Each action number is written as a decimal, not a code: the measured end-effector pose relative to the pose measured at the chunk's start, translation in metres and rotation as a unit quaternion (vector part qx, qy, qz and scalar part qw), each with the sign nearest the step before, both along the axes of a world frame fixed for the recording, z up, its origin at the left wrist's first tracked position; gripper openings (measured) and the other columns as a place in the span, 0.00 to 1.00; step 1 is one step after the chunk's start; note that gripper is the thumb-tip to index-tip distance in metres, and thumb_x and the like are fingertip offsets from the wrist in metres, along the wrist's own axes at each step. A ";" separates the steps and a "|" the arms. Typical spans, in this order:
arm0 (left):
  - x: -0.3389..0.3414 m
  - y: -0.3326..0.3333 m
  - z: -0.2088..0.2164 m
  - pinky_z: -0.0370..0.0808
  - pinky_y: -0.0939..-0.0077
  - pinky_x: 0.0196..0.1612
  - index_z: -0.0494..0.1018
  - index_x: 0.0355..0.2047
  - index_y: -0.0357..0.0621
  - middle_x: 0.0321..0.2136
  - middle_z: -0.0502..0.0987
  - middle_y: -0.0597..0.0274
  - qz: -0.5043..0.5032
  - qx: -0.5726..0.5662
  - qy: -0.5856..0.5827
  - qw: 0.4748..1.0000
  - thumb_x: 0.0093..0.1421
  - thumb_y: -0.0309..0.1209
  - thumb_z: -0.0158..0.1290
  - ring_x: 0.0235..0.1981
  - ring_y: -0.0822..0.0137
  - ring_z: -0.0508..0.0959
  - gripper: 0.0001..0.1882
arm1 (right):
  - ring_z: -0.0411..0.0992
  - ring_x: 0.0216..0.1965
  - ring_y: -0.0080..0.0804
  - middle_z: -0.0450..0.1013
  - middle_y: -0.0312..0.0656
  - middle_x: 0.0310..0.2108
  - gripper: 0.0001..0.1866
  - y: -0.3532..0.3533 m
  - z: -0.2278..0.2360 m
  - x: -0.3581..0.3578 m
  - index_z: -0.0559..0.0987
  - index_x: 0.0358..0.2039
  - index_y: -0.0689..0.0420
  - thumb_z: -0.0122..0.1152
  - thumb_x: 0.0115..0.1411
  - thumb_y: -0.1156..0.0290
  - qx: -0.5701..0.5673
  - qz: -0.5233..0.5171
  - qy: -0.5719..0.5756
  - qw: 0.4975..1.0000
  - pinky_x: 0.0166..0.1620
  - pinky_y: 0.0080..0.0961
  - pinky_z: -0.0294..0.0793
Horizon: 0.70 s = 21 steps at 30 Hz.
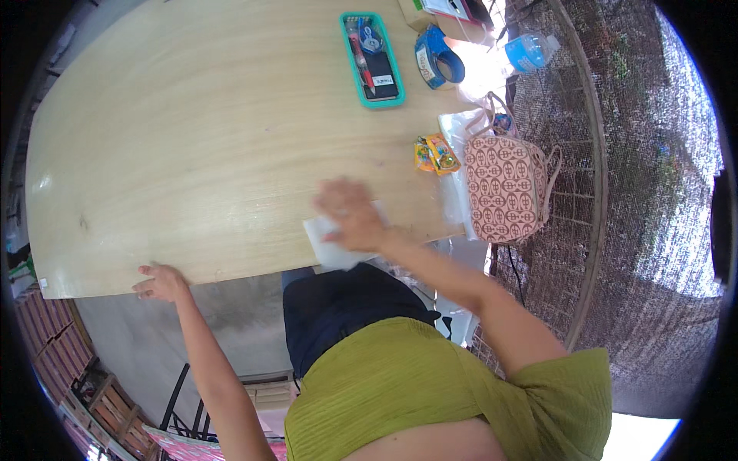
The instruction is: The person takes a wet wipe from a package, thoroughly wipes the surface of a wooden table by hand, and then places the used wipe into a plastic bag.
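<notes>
My right hand (350, 211), blurred by motion, is over the front part of the wooden table (192, 154) and holds a white cloth or folded paper (327, 244) against the surface. Part of the white sheet is hidden beneath the palm, and one edge hangs at the table's rim. Further left, my left hand (161, 283) rests on the front edge with its fingers apart, holding nothing.
At the right edge stand a pink patterned bag (503, 188), clear plastic (455, 196) and small yellow packets (436, 154). Farther back are a teal tray (398, 98) with pens, a blue tape roll (427, 65) and a water bottle (526, 54).
</notes>
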<state>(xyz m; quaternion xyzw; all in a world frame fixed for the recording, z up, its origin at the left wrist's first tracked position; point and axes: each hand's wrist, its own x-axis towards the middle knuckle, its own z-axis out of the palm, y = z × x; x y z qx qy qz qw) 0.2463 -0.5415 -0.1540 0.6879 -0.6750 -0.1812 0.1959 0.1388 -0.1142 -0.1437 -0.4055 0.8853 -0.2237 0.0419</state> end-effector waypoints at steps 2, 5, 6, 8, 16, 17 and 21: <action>0.007 -0.002 -0.003 0.48 0.52 0.68 0.35 0.67 0.29 0.68 0.36 0.31 -0.025 -0.017 0.003 1.000 0.67 0.62 0.24 0.70 0.40 0.40 0.47 | 0.43 0.70 0.55 0.49 0.47 0.69 0.42 0.075 0.000 -0.009 0.57 0.68 0.44 0.55 0.56 0.42 0.012 -0.063 -0.014 0.998 0.67 0.59 0.41; -0.001 0.002 0.000 0.46 0.52 0.69 0.35 0.67 0.26 0.67 0.35 0.30 -0.063 -0.018 0.024 0.998 0.67 0.61 0.24 0.70 0.40 0.37 0.47 | 0.44 0.69 0.56 0.49 0.51 0.68 0.43 0.092 0.007 -0.013 0.56 0.68 0.46 0.55 0.56 0.41 0.106 -0.081 0.053 0.990 0.67 0.59 0.43; -0.003 0.005 0.003 0.45 0.52 0.69 0.35 0.66 0.25 0.67 0.34 0.29 -0.076 -0.014 0.031 0.997 0.67 0.61 0.24 0.70 0.40 0.36 0.48 | 0.44 0.69 0.57 0.49 0.53 0.68 0.44 0.088 0.010 -0.013 0.56 0.68 0.47 0.55 0.56 0.41 0.158 -0.072 0.084 0.981 0.67 0.59 0.43; 0.000 0.007 0.003 0.44 0.52 0.69 0.35 0.66 0.23 0.67 0.34 0.28 -0.064 -0.015 0.037 0.997 0.67 0.61 0.25 0.70 0.39 0.36 0.49 | 0.43 0.70 0.55 0.48 0.53 0.68 0.44 0.066 0.011 -0.014 0.56 0.68 0.48 0.53 0.57 0.40 0.115 -0.149 0.068 0.980 0.67 0.59 0.43; 0.009 -0.003 0.045 0.48 0.49 0.67 0.42 0.69 0.37 0.68 0.41 0.31 -0.169 -0.072 -0.085 0.979 0.66 0.64 0.26 0.69 0.39 0.44 0.46 | 0.57 0.65 0.43 0.62 0.50 0.62 0.36 -0.008 0.008 -0.051 0.62 0.63 0.60 0.45 0.66 0.44 -0.458 -0.359 -0.160 0.797 0.67 0.46 0.51; 0.004 -0.003 0.058 0.49 0.49 0.67 0.44 0.69 0.38 0.67 0.44 0.35 -0.261 -0.063 -0.043 0.962 0.66 0.64 0.26 0.69 0.41 0.47 0.46 | 0.60 0.63 0.39 0.64 0.48 0.60 0.33 0.000 0.012 -0.048 0.63 0.62 0.62 0.43 0.68 0.47 -0.584 -0.388 -0.228 0.675 0.66 0.43 0.53; -0.035 -0.008 0.088 0.52 0.50 0.65 0.54 0.67 0.47 0.68 0.51 0.52 -0.495 0.212 0.226 0.811 0.67 0.62 0.30 0.70 0.53 0.49 0.39 | 0.62 0.61 0.39 0.66 0.43 0.58 0.31 0.028 0.041 -0.010 0.63 0.62 0.60 0.47 0.68 0.51 -0.439 -0.543 -0.231 0.678 0.64 0.45 0.56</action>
